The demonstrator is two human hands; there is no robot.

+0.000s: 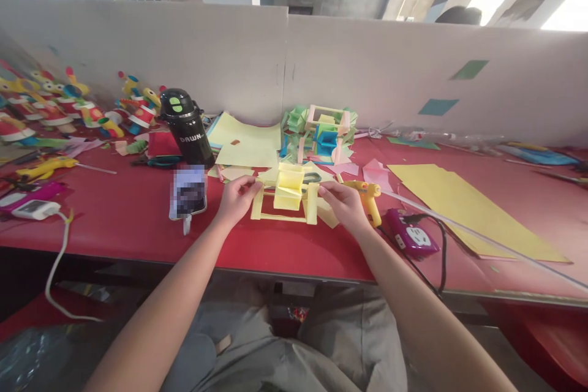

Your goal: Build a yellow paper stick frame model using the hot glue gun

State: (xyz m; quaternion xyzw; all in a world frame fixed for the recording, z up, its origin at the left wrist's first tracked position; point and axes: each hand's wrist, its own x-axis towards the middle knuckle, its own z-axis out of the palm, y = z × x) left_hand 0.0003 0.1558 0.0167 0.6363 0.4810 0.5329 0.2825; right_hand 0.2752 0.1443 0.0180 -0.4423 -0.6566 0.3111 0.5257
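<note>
A yellow paper waterwheel model (pixel 288 190) stands near the front of the red table, its folded wheel set in a rectangular paper frame. My left hand (pixel 237 201) pinches the upper left corner of the frame between thumb and fingers. On the other side, my right hand (pixel 345 203) is closed on the upper right end of it. Just behind my right hand lies a yellow hot glue gun (pixel 373 201), partly covered by the hand. Finished-looking green, blue and pink paper models (pixel 324 135) stand behind the yellow one.
A black bottle (pixel 186 128) and a phone (pixel 189 193) stand on the left. Purple power strips (pixel 416 239) with cables lie at both sides. Yellow paper sheets (pixel 468 214) spread on the right, with a clear stick crossing them. Colourful figures (pixel 87 104) crowd the far left.
</note>
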